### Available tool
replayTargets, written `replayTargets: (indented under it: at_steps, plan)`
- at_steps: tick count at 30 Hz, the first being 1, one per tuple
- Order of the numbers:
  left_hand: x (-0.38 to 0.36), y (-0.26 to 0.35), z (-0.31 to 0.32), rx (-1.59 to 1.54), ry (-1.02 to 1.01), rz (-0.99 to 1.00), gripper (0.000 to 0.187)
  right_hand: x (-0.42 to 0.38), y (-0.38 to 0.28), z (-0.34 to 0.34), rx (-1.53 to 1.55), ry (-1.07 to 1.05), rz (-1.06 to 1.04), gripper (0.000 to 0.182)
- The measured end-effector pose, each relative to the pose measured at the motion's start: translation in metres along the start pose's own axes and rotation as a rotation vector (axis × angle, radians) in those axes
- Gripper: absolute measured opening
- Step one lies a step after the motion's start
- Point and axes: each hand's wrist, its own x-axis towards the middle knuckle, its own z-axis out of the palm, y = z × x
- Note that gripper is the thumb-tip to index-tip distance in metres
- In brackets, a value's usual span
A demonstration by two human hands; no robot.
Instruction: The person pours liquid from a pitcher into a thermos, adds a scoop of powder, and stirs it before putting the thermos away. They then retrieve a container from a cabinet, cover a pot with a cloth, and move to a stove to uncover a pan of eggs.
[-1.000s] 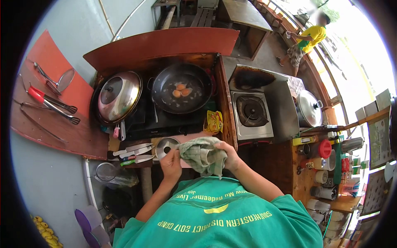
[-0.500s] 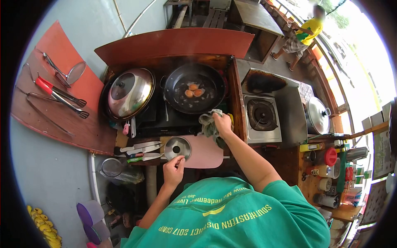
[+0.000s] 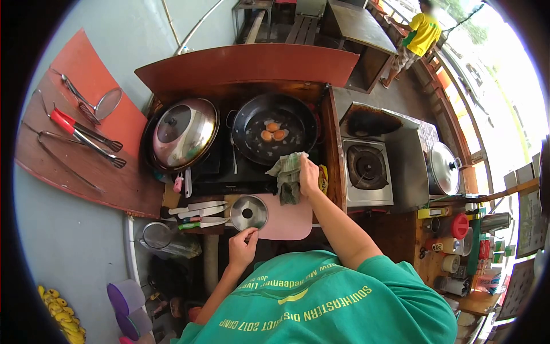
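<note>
My left hand (image 3: 243, 247) pinches the near rim of a small round metal lid (image 3: 258, 213) with a black knob, which lies over the left end of a pink cutting board (image 3: 286, 221). A greenish-grey cloth (image 3: 288, 178) hangs from the closed fingers of my right hand (image 3: 309, 176), beside the near edge of a black wok (image 3: 247, 146). Three brown eggs (image 3: 274, 132) sit together in the wok, with some clear liquid and bubbles around them.
Left of the wok stands a pan under a large domed lid (image 3: 182, 129). Several knives (image 3: 200, 215) lie left of the cutting board. A gas burner (image 3: 366, 166) and a lidded pot (image 3: 442, 169) are on the right. Tongs (image 3: 86, 137) hang on the red board. A person in yellow (image 3: 423, 34) stands far off.
The cloth has swung a little left and hangs lower from my right hand. My left hand stays at the lid's rim. The person in yellow has turned and moved away.
</note>
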Motion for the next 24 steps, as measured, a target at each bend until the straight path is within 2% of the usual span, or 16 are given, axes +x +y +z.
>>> replayTargets:
  at_steps: [2, 4, 6, 7, 10, 12, 13, 15, 19, 21, 22, 24]
  plan:
    - [0.002, -0.004, 0.000, 0.000, 0.010, 0.002, 0.019, 0.009, 0.010, 0.002, -0.259, 0.081, -0.064, 0.040]
    - [0.006, -0.007, 0.002, -0.006, 0.009, 0.014, 0.019, 0.012, 0.007, 0.003, -0.320, 0.083, -0.020, 0.037]
    - [0.008, -0.010, 0.001, 0.036, -0.001, -0.030, 0.019, 0.012, 0.006, 0.008, -0.383, 0.221, -0.023, 0.042]
    - [0.009, -0.010, 0.002, 0.036, 0.004, -0.016, 0.019, 0.014, 0.008, 0.008, -0.321, 0.243, 0.019, 0.046]
    - [0.011, -0.009, 0.003, 0.061, -0.006, -0.044, 0.020, 0.019, 0.010, 0.012, -0.275, 0.280, 0.085, 0.063]
    - [0.011, -0.016, 0.004, 0.049, -0.008, -0.038, 0.021, 0.017, -0.001, 0.009, -0.331, 0.128, 0.247, 0.086]
    - [0.010, -0.017, 0.004, 0.059, -0.018, -0.059, 0.021, 0.022, 0.001, 0.009, -0.329, 0.134, 0.242, 0.086]
    - [0.011, -0.022, 0.004, 0.067, -0.027, -0.080, 0.021, 0.026, -0.001, 0.016, -0.547, 0.106, 0.276, 0.105]
    - [0.010, -0.030, 0.001, 0.095, -0.029, -0.116, 0.023, 0.036, 0.000, 0.023, -0.511, -0.049, 0.433, 0.098]
    - [0.010, -0.032, -0.002, 0.108, -0.026, -0.135, 0.024, 0.041, 0.013, 0.027, -0.099, -0.025, 0.326, 0.083]
    - [0.011, -0.034, -0.004, 0.108, -0.018, -0.136, 0.024, 0.051, 0.027, 0.024, -0.104, -0.030, 0.328, 0.083]
    - [0.010, -0.037, -0.005, 0.105, -0.007, -0.144, 0.025, 0.061, 0.042, 0.016, -0.064, -0.123, 0.466, 0.075]
